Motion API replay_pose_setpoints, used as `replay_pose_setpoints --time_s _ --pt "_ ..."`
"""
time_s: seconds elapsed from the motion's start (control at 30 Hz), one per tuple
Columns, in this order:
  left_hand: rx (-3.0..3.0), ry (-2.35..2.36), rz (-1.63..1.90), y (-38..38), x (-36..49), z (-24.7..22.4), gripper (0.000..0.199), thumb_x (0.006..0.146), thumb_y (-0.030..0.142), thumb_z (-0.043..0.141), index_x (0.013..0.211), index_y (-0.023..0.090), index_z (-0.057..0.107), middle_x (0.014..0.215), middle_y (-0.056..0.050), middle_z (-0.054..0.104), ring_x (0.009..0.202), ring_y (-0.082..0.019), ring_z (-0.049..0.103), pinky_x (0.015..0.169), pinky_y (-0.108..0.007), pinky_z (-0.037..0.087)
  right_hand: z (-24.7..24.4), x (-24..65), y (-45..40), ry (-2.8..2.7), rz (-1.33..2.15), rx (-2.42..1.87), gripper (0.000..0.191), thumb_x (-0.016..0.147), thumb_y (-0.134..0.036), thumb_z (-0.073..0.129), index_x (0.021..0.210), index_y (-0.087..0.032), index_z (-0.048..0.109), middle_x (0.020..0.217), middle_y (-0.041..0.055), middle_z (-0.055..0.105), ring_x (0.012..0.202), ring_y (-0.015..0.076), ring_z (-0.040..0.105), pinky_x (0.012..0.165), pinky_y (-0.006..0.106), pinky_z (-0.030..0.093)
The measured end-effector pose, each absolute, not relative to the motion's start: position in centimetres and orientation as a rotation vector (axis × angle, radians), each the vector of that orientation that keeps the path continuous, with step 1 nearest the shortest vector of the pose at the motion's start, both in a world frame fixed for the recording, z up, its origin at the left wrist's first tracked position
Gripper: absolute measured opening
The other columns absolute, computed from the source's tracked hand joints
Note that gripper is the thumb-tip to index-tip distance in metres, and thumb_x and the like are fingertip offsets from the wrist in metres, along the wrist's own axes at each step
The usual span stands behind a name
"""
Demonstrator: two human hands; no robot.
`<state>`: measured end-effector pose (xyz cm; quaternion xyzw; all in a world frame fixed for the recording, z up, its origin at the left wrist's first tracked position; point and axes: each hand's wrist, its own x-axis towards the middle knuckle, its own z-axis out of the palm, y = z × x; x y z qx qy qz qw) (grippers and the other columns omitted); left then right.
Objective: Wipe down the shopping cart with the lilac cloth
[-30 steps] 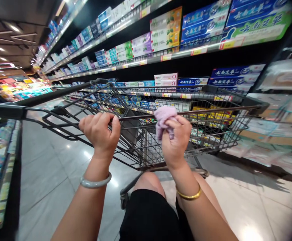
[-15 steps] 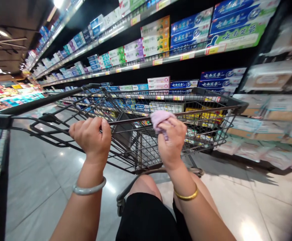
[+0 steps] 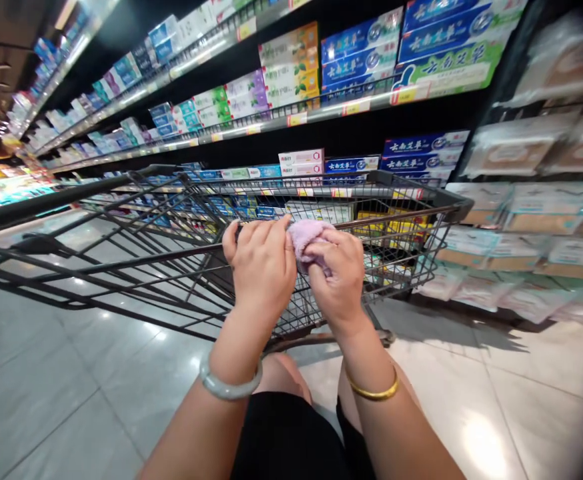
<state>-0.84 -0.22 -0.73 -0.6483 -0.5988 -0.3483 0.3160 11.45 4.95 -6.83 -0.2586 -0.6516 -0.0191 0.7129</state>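
A dark metal shopping cart (image 3: 191, 319) stands across in front of my knees, its wire side facing me. My left hand (image 3: 263, 270), with a pale bangle at the wrist, is closed with its fingers bent over the cart's upper rail. Crumpled in my right hand (image 3: 340, 277) is a lilac cloth (image 3: 307, 235), pressed at the same rail. That hand is closed around the cloth, and a gold bangle circles its wrist. The thumb side of my left hand is right beside the cloth. The fingertips beyond the rail are partly hidden.
Behind the cart runs a long shelf (image 3: 251, 130) stacked with toothpaste-like boxes (image 3: 359, 60). Clear plastic packs (image 3: 546, 200) hang at the right. The cart's push handle (image 3: 51, 199) reaches toward the left. Grey tiles (image 3: 66, 380) cover the floor.
My left hand has moved right along the rail, up beside the cloth. My right hand keeps hold of the cloth. The cart and shelves appear shifted left in view.
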Motion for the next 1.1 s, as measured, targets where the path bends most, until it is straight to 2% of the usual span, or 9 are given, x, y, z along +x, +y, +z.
replay_pose_setpoints --time_s 0.1,0.2,0.3,0.47,0.7,0.8,0.93,1.1 --pt "-1.618 -1.596 -0.853 0.5 -0.4 -1.4 0.033 0.103 0.036 0.04 0.103 0.023 0.071 0.096 -0.008 0.072 0.098 -0.028 0.056 0.103 -0.05 0.03 -7.0 12.9 6.1 -1.338 -0.064 -0.617 0.024 0.083 -0.007 0.058 0.094 -0.027 0.069 0.108 0.0032 0.067 0.109 0.0222 0.063 0.099 0.044 0.048" --pt "-1.553 -1.574 -0.828 0.8 -0.6 -1.9 0.031 0.103 0.038 0.041 0.097 0.024 0.068 0.089 -0.007 0.068 0.092 -0.028 0.052 0.095 -0.048 0.03 -7.2 14.6 7.3 -1.112 -0.05 -0.752 0.027 0.078 -0.006 0.055 0.095 -0.024 0.067 0.109 0.0058 0.065 0.112 0.0245 0.062 0.102 0.047 0.047" --pt "-1.525 -1.552 -0.834 1.1 -0.8 -2.2 0.029 0.102 0.038 0.042 0.095 0.025 0.067 0.087 -0.007 0.066 0.092 -0.028 0.051 0.094 -0.047 0.029 -6.8 15.0 7.0 -1.121 -0.032 -0.761 0.026 0.076 -0.006 0.055 0.092 -0.023 0.066 0.105 0.0054 0.066 0.109 0.0242 0.062 0.1 0.047 0.048" --pt "-1.512 -1.531 -0.831 1.2 -0.7 -2.1 0.029 0.102 0.039 0.043 0.094 0.024 0.068 0.087 -0.007 0.066 0.091 -0.028 0.05 0.093 -0.047 0.028 -5.8 14.5 5.5 -1.501 -0.034 -0.525 0.024 0.08 -0.005 0.057 0.088 -0.026 0.067 0.098 0.0015 0.07 0.103 0.0208 0.065 0.095 0.041 0.05" --pt "-1.495 -1.54 -0.83 1.1 -0.5 -2.1 0.03 0.102 0.039 0.043 0.094 0.024 0.068 0.086 -0.006 0.067 0.091 -0.027 0.05 0.093 -0.045 0.028 -6.6 16.4 6.8 -1.124 -0.121 -0.851 0.033 0.074 -0.003 0.054 0.097 -0.023 0.068 0.108 0.006 0.067 0.113 0.0261 0.061 0.104 0.049 0.044" --pt "-1.473 -1.543 -0.833 1.2 -0.5 -2.1 0.031 0.102 0.039 0.043 0.093 0.024 0.069 0.086 -0.007 0.067 0.091 -0.027 0.05 0.093 -0.045 0.028 -6.3 15.4 5.7 -1.241 -0.023 -0.76 0.03 0.078 -0.006 0.056 0.098 -0.024 0.069 0.11 0.0059 0.069 0.114 0.0244 0.062 0.102 0.046 0.047" --pt "-1.465 -1.533 -0.812 1.2 -0.5 -2.1 0.031 0.102 0.039 0.043 0.091 0.024 0.068 0.084 -0.007 0.067 0.089 -0.027 0.049 0.092 -0.045 0.028 -6.0 14.5 4.8 -1.43 0.085 -0.585 0.025 0.081 -0.007 0.055 0.091 -0.025 0.069 0.1 0.0029 0.071 0.105 0.0214 0.065 0.097 0.042 0.051" --pt "-1.459 -1.507 -0.813 1.2 -0.5 -2.0 0.03 0.102 0.038 0.044 0.09 0.024 0.068 0.082 -0.006 0.066 0.087 -0.026 0.049 0.092 -0.044 0.028 -6.6 15.9 6.1 -1.187 -0.044 -0.803 0.03 0.077 -0.005 0.054 0.095 -0.024 0.068 0.109 0.0055 0.069 0.111 0.0243 0.062 0.1 0.046 0.046"
